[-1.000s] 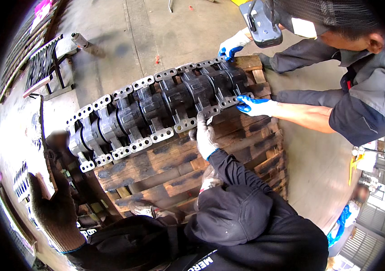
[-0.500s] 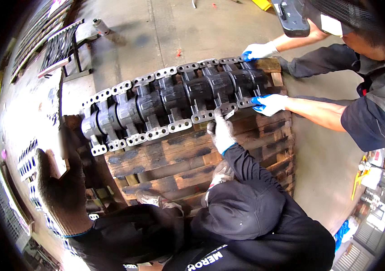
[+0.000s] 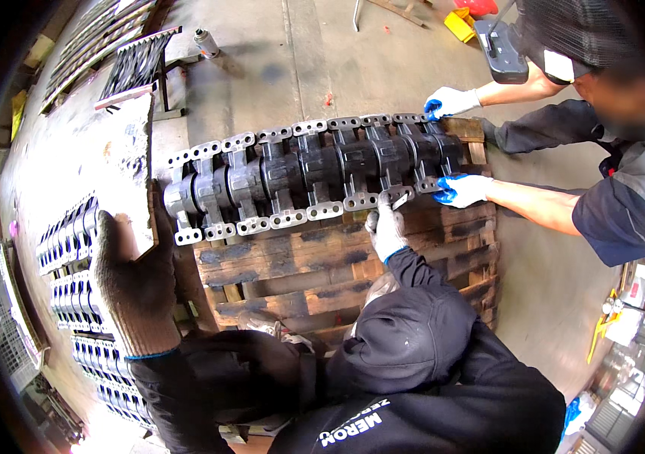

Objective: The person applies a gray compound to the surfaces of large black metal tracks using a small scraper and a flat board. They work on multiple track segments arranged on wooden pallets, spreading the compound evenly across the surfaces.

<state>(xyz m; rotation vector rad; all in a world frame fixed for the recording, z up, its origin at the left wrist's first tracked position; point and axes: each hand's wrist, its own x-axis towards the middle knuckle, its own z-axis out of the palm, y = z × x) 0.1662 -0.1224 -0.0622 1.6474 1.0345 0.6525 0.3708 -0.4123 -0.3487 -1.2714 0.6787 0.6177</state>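
A long black steel crawler track (image 3: 300, 174) with holed side plates lies across a wooden pallet (image 3: 322, 265). My right hand (image 3: 389, 227), in a pale knitted glove, curls its fingers on the near edge of the track. A small light piece shows beside those fingers, too small to name. Off the track's left end, my left hand (image 3: 137, 284), in a brownish knitted glove, is closed round the lower end of a long flat board (image 3: 137, 189) with a rough, speckled edge. My left fingers are partly hidden behind the board.
Opposite, a person in white-and-blue gloves (image 3: 462, 189) holds the track's right end. More track sections (image 3: 80, 303) lie at left. A spray can (image 3: 205, 43) and a metal rack (image 3: 141, 68) stand beyond. My shoes (image 3: 269, 327) are by the pallet.
The whole view has shifted, so the track and pallet sit farther right. My left hand with the board shows more sharply. My right hand stays at the same part of the track.
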